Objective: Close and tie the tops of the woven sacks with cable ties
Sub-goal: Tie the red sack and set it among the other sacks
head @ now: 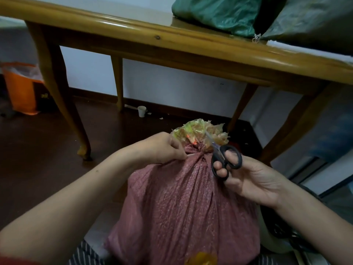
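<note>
Two hands meet at the gathered neck of the pink woven sack (181,207), which stands upright just before the person, near a wooden table (172,41). The left hand (164,148), knuckles up, pinches the pale cable tie (191,155) with curled fingers. The right hand (254,180), palm upturned, grips black scissors (227,159), fingers through the loops, blades angled up beside the neck.

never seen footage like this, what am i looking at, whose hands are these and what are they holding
There is no machine here: a person works bare-handed, and the single picture comes from a camera worn on their head, looking down. The left hand pinches the gathered neck of a reddish woven sack. The right hand holds black scissors, blades pointing up at the bunched top. Behind stands a wooden table with green sacks on it.
</note>
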